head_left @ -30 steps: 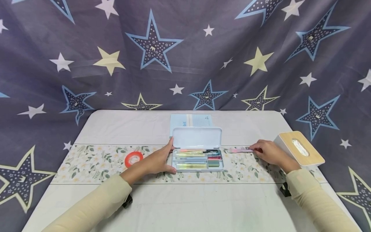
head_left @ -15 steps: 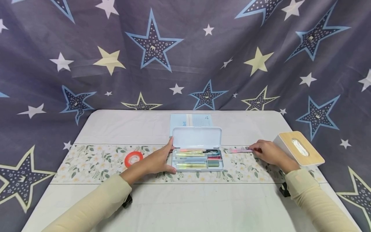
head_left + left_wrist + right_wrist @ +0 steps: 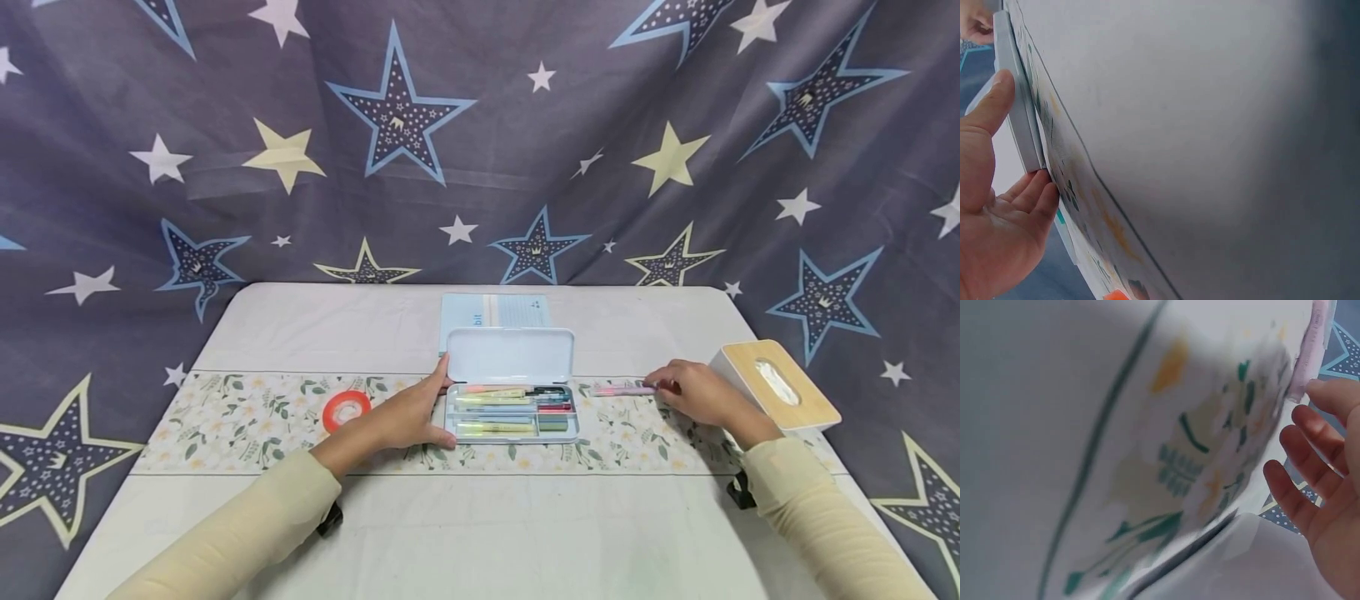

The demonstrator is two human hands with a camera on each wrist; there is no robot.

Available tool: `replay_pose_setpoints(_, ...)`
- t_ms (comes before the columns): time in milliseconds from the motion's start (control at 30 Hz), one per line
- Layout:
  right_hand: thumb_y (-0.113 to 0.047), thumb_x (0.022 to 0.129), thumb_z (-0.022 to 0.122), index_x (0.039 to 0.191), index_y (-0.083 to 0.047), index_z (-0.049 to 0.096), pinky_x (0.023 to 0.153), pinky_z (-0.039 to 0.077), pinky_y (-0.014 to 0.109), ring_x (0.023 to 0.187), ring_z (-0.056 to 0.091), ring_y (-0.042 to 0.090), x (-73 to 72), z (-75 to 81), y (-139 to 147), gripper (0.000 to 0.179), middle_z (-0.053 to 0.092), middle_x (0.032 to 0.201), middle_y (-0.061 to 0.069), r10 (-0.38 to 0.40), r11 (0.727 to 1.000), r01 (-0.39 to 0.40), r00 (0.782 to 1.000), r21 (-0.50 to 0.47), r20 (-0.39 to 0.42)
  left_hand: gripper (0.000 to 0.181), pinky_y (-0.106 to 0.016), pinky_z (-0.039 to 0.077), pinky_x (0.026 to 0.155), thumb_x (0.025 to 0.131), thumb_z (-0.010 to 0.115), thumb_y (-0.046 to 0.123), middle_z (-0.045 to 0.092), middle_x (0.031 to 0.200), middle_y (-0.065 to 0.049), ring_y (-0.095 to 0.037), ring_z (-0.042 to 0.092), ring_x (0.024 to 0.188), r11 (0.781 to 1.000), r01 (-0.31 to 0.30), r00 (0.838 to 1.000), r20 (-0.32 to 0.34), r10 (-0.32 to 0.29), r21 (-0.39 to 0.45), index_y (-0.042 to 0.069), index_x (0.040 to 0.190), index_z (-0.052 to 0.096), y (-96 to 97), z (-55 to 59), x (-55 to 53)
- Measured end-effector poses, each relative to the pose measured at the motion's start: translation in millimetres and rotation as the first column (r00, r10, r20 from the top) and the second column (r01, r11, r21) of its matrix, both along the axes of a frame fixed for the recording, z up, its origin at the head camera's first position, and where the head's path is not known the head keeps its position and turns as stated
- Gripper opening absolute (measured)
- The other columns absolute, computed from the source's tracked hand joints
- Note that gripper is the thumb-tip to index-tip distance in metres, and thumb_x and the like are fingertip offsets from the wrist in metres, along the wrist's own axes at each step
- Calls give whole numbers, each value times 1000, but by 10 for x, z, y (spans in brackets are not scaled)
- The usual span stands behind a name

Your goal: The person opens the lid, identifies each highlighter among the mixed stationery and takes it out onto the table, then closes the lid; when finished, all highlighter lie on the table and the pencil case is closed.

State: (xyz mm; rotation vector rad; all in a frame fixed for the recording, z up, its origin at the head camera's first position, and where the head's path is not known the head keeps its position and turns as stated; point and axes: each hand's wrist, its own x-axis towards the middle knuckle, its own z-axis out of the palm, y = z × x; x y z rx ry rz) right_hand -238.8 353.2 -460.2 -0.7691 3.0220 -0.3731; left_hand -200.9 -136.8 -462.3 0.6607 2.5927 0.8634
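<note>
An open light-blue pencil case (image 3: pixel 510 356) stands mid-table with its lid raised. Several pens and highlighters (image 3: pixel 495 408) fill its compartments. My left hand (image 3: pixel 408 417) holds the case by its left end; in the left wrist view the thumb lies along the front side of the case (image 3: pixel 1017 106) and the other fingers are at its end. To the right, a pink-and-purple pen (image 3: pixel 618 391) lies on the floral runner, pointing toward the case. My right hand (image 3: pixel 697 396) pinches the pen's right end between thumb and index finger, its other fingers loosely bent in the right wrist view.
A red-orange tape roll (image 3: pixel 347 411) lies left of the case, near my left forearm. Behind the lid is a light-blue notebook (image 3: pixel 495 310). A tissue box (image 3: pixel 780 382) with a wooden top stands just right of my right hand. The floral runner (image 3: pixel 225 425) crosses the white table.
</note>
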Motion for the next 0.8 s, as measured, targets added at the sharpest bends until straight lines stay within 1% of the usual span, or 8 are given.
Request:
replay_pose_setpoints(200, -5, 92, 70, 114, -7, 76, 67, 50, 34, 76, 60, 9, -21, 103, -22, 23, 69, 89, 0, 16, 1000, -16, 1000, -10, -24, 138, -49, 32, 121, 78, 88, 43, 42, 160, -8, -28, 36, 151, 1000, 5, 1000, -8, -5, -4, 10, 163, -16, -5, 1, 0)
replay_pose_setpoints(400, -6, 93, 70, 116, -7, 76, 67, 52, 32, 78, 63, 11, 18, 198, -143, 23, 69, 91, 0, 46, 998, -47, 998, -31, -36, 139, -48, 32, 122, 77, 88, 44, 42, 160, -8, -27, 37, 151, 1000, 6, 1000, -5, -6, -8, 10, 162, -16, 1, -8, -6)
replay_pose_setpoints(533, -7, 94, 71, 116, -7, 76, 68, 53, 31, 79, 63, 10, 49, 213, -278, 22, 69, 91, 0, 91, 994, -94, 994, -63, -55, 140, -48, 32, 122, 76, 88, 45, 42, 160, -8, -26, 37, 151, 1000, 4, 1000, -9, -4, -13, 11, 162, -16, 3, -16, -10)
replay_pose_setpoints(667, -4, 91, 73, 113, -7, 76, 67, 53, 30, 79, 63, 8, 75, 233, -452, 23, 69, 90, -3, 147, 983, -156, 985, -101, -88, 140, -47, 33, 121, 76, 88, 45, 43, 159, -7, -26, 38, 150, 1000, 3, 1000, -17, -4, -16, 11, 162, -16, 3, -22, -9)
replay_pose_setpoints(800, -3, 91, 73, 113, -7, 77, 68, 53, 28, 78, 63, 7, 111, 268, -635, 22, 69, 90, -5, 189, 972, -200, 978, -126, -94, 140, -47, 34, 121, 75, 89, 44, 44, 158, -7, -26, 40, 149, 1000, 5, 1000, -23, -5, -12, 10, 162, -16, -1, -24, -6)
